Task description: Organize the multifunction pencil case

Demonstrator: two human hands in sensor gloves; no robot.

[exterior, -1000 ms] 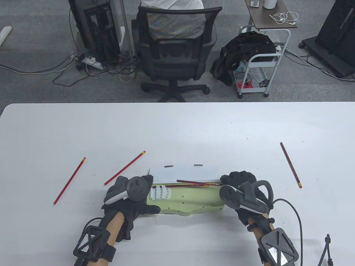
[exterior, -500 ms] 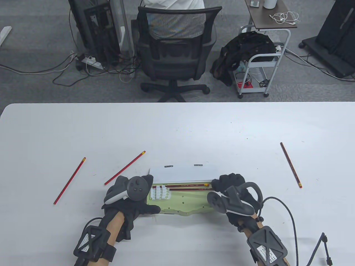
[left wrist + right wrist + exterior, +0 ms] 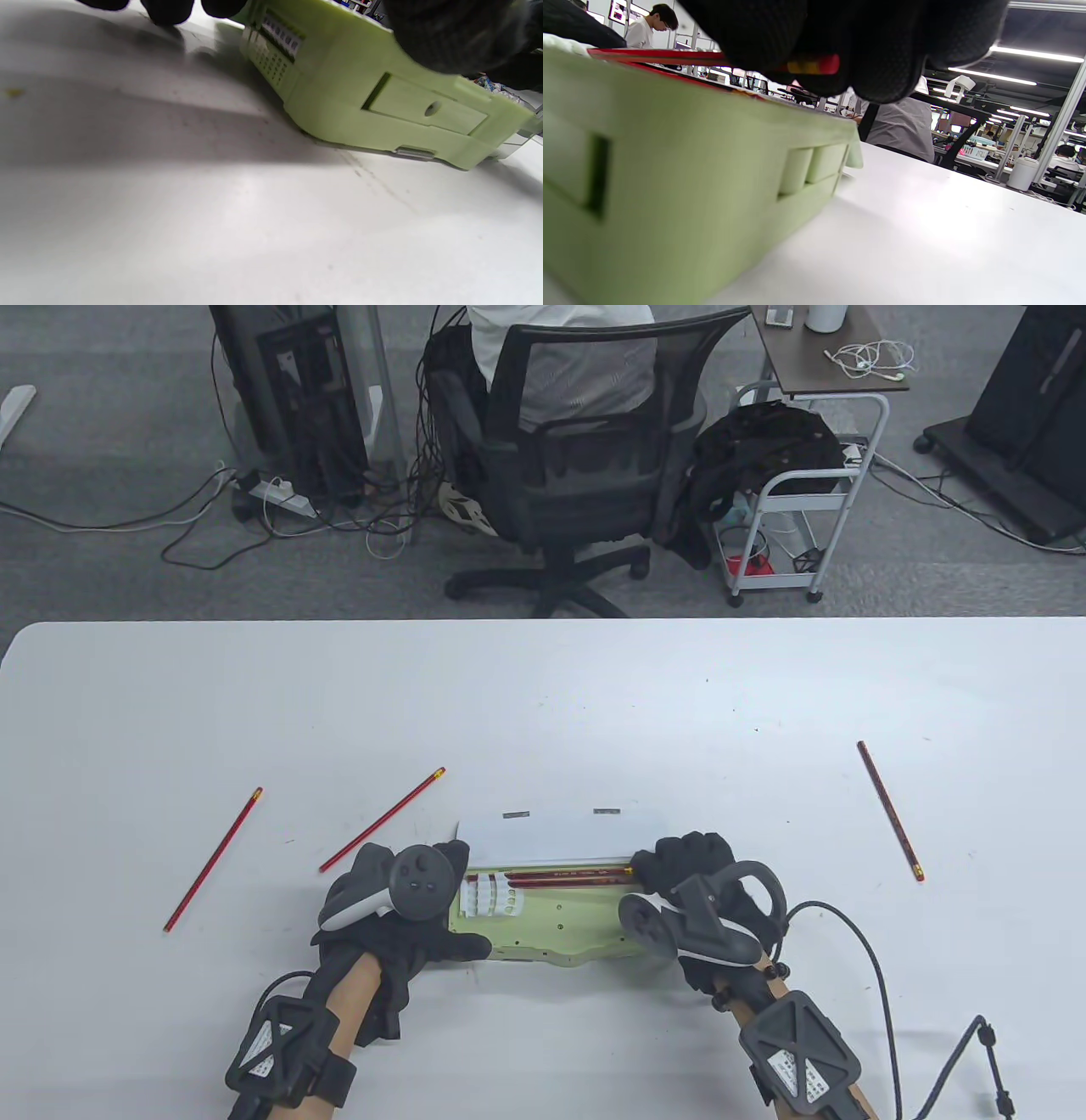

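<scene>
A green pencil case [image 3: 577,920] lies open near the table's front edge, its white lid [image 3: 560,836] folded back. It shows in the left wrist view [image 3: 365,89] and the right wrist view [image 3: 670,178]. Two red pencils [image 3: 564,876] lie along its far side. My left hand [image 3: 399,916] holds the case's left end. My right hand [image 3: 687,869] pinches the eraser end of a red pencil [image 3: 814,65] over the case's right end. White pencil clips [image 3: 490,895] sit at the case's left.
Three loose red pencils lie on the white table [image 3: 543,695]: one far left [image 3: 214,858], one left of the case [image 3: 382,819], one at the right [image 3: 889,809]. A glove cable [image 3: 882,984] trails at the front right. An office chair [image 3: 585,475] stands beyond the table.
My right hand has moved left and pushed the slanted pencil into the case, level beside the other. The left hand has not moved. The chair behind the table turned.
</scene>
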